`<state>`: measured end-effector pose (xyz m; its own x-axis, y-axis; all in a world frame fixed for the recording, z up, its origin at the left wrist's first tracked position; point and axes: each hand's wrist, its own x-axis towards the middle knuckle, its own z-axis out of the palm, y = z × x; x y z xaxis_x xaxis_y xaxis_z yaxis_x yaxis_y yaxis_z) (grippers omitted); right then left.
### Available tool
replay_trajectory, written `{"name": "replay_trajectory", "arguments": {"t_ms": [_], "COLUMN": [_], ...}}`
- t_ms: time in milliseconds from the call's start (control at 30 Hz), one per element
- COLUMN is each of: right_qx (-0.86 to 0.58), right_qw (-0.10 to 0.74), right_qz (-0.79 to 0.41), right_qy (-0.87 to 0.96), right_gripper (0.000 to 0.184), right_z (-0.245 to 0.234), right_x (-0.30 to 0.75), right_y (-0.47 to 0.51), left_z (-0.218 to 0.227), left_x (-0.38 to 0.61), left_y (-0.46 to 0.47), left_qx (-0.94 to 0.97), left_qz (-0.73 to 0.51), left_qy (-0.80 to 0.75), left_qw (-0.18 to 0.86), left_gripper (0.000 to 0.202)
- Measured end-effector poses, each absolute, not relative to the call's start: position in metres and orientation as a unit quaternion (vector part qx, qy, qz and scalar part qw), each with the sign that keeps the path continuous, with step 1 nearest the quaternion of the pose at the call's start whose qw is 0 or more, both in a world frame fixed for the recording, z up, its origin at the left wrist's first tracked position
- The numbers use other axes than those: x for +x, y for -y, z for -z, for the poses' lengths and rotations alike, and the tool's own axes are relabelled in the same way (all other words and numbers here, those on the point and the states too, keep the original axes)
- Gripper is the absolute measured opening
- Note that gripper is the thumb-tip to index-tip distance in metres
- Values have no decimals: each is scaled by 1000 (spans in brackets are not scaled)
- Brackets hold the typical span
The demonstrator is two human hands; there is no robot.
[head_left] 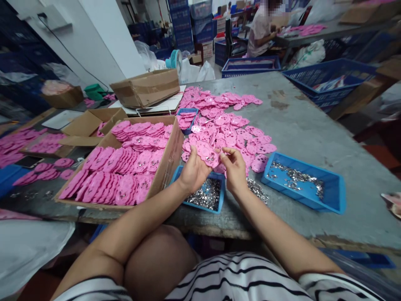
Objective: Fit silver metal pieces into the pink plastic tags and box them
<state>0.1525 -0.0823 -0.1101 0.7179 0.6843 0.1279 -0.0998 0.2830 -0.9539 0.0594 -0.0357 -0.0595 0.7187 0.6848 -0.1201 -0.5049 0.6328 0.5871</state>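
My left hand [194,172] is closed on a flat pink plastic piece [205,153] with holes and small shiny metal bits on it. At the piece's right edge is my right hand [234,167], thumb and fingers pinched together; whatever lies between them is too small to make out. Below both hands stands a blue tray [222,196] full of small metal parts [206,194]. A heap of similar pink pieces [228,129] spreads over the table just beyond the hands.
To the left, a cardboard box [175,150] holds rows of stacked pink pieces. A second blue tray [332,194] with scattered metal parts sits at right. Loose metal parts [257,191] lie between the trays. Another person [261,31] sits at a far table.
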Motion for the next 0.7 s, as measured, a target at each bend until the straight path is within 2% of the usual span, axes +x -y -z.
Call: {"name": "replay_trajectory", "arguments": {"t_ms": [233, 400, 567, 633, 700], "right_qx": [-606, -599, -553, -539, -535], "right_qw": [658, 662, 672, 673, 672], "right_qz": [-326, -373, -456, -477, -483], "right_qy": [306, 253, 186, 174, 169], "right_gripper": [24, 22, 34, 34, 30], "right_z": [116, 121, 108, 104, 100], "right_x": [153, 147, 142, 144, 148], "right_y": [91, 86, 87, 90, 93], "left_z": [69, 73, 74, 67, 54], "left_x": [55, 50, 47, 41, 25], "left_y": [37, 37, 35, 32, 30], "left_qx": [315, 335, 392, 442, 493], "left_qz": [-319, -302, -251, -241, -288], "left_qy": [-273, -335, -376, -407, -437], "left_qw": [851, 827, 801, 762, 695], "left_gripper": [43, 27, 15, 19, 33]}}
